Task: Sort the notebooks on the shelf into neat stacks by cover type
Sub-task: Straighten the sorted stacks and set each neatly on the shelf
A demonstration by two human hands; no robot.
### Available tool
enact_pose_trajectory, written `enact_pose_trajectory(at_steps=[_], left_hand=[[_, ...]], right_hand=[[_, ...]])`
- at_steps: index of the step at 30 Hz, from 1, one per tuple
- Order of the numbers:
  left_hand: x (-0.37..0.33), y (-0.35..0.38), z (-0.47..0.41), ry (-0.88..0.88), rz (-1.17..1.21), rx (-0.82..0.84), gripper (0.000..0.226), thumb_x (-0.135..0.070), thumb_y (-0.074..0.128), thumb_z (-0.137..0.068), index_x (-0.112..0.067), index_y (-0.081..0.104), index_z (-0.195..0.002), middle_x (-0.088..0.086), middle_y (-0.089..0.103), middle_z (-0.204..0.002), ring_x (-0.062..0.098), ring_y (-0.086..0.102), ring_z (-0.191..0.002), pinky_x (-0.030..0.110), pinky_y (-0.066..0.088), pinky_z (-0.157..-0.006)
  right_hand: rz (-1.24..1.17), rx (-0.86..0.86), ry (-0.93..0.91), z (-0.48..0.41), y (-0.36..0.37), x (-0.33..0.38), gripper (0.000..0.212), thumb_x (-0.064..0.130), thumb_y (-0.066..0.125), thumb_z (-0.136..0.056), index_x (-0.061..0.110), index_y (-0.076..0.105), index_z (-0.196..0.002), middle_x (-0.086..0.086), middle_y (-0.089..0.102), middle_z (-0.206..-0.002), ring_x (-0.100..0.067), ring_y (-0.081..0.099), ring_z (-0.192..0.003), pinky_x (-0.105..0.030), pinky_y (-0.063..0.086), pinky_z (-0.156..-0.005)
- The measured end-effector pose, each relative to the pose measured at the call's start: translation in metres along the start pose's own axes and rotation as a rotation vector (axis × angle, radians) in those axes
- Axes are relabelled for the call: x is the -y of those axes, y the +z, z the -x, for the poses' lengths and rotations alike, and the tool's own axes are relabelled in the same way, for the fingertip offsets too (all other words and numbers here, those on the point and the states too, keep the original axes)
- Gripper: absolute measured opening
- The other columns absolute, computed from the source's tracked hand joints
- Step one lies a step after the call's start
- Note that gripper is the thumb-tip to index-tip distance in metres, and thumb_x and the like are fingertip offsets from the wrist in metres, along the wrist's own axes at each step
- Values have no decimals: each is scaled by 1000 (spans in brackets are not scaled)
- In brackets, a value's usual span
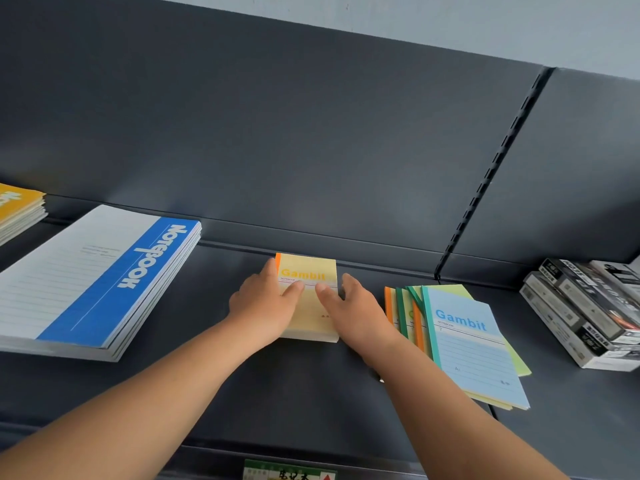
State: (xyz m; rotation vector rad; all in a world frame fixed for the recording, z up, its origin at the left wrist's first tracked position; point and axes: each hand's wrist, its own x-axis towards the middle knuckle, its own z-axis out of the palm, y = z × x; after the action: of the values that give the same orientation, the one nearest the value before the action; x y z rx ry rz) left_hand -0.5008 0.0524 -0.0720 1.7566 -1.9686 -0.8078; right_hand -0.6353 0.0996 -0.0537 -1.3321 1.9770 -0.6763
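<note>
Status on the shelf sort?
Left hand and right hand press sides of yellow stack, thumbs on cover. Mixed pile to its right, fanned, unsorted. Nothing blocking.

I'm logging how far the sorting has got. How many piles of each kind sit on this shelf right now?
Neat notebook stacks: 3 (mustard stack, blue-and-white stack, pale yellow stack)
Loose fanned notebook pile: 1
Pile of black-and-white boxes: 1
Total: 5 piles
</note>
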Motion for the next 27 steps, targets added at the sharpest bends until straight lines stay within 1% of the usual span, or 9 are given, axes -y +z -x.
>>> enact_pose_trajectory(at_steps=[3, 6, 10, 14, 17, 20, 22, 25, 27], left_hand=[[-17, -6, 13, 91, -54, -41, 61, -49, 40, -95, -21, 26, -148, 1, 41, -148, 22, 37, -134, 41, 31, -109], [-38, -10, 29, 176, 6, -76, 65, -42, 42, -98, -19, 16, -152, -2, 24, -157, 15, 20, -143, 31, 19, -112], [-70, -4, 45, 222, 178, -28, 62, -42, 42, -98, -27, 18, -152, -10, 24, -156, 12, 26, -141, 31, 25, -112], [-96, 21, 54, 220, 272, 115, 63, -49, 41, -97, -32, 16, -152, -11, 22, -157, 12, 26, -143, 38, 29, -114], [-110, 42, 55, 169, 269, 191, 66, -52, 41, -96, -30, 14, -152, -6, 25, -157, 14, 28, -142, 38, 31, -112], [-119, 58, 56, 86, 245, 252, 66, -52, 40, -97, -30, 12, -152, -6, 28, -155, 16, 37, -136, 34, 38, -101], [-124, 66, 57, 34, 227, 268, 66, -52, 39, -97, -29, 11, -152, -7, 35, -150, 13, 47, -120, 29, 40, -86], [-129, 76, 58, -36, 207, 267, 65, -51, 39, -98, -26, 13, -151, -8, 46, -127, 5, 46, -92, 22, 39, -66], [-131, 82, 59, -73, 174, 271, 60, -51, 40, -97, -24, 19, -147, -14, 46, -109, 2, 52, -78, 19, 39, -54]], right_hand=[[28, -24, -77, 13, -15, -2, 57, 46, 45, -98, 11, 36, -142, -4, 47, -142, -22, 41, -132, -30, 35, -95], [40, -96, -163, 23, -34, -11, 66, 46, 50, -96, 19, 26, -152, 3, 32, -156, -15, 30, -142, -25, 29, -103], [-7, -244, -185, 34, -72, -28, 60, 43, 52, -96, 27, 31, -149, 9, 34, -154, -10, 35, -137, -22, 29, -98], [-3, -336, -119, 37, -110, -60, 58, 42, 52, -96, 25, 34, -148, 7, 37, -153, -15, 35, -139, -32, 33, -108], [53, -329, -14, 35, -127, -86, 60, 41, 52, -96, 23, 31, -150, 2, 38, -153, -20, 38, -137, -35, 37, -102], [110, -296, 86, 32, -137, -106, 64, 42, 51, -96, 20, 28, -151, -1, 40, -151, -23, 43, -132, -35, 39, -95], [120, -263, 138, 30, -140, -117, 65, 42, 52, -95, 18, 28, -150, -1, 44, -146, -22, 48, -127, -34, 40, -92], [88, -212, 168, 26, -140, -133, 52, 45, 54, -92, 18, 43, -136, 4, 60, -118, -17, 59, -102, -33, 47, -80], [31, -187, 166, 23, -138, -140, 50, 46, 54, -91, 18, 47, -132, 5, 61, -108, -14, 59, -92, -32, 47, -70]])
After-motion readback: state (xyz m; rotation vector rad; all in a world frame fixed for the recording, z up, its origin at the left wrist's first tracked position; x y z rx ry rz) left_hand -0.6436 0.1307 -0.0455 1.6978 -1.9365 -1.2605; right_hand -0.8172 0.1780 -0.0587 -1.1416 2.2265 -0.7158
